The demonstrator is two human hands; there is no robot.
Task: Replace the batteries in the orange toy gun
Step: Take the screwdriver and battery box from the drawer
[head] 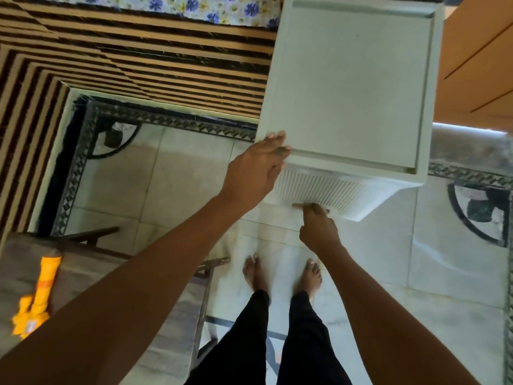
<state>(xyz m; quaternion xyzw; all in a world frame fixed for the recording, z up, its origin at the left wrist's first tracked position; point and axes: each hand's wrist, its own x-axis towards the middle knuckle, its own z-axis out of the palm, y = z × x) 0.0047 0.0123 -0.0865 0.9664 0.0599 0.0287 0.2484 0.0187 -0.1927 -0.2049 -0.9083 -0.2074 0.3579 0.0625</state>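
The orange toy gun [37, 297] lies on a low table [91, 276] at the lower left, far from both hands. My left hand [255, 170] rests with straight fingers on the near left corner of a white plastic drawer cabinet [349, 87]. My right hand [319, 229] is below the cabinet's ribbed front, its fingers curled around a small brown handle [301, 206] at the lower edge of that front. No batteries are in view.
I stand barefoot on a pale tiled floor [416, 273] with a dark patterned border. A brown striped bed base [152, 56] with a floral sheet runs behind. An orange wooden panel [477, 65] is at the right of the cabinet.
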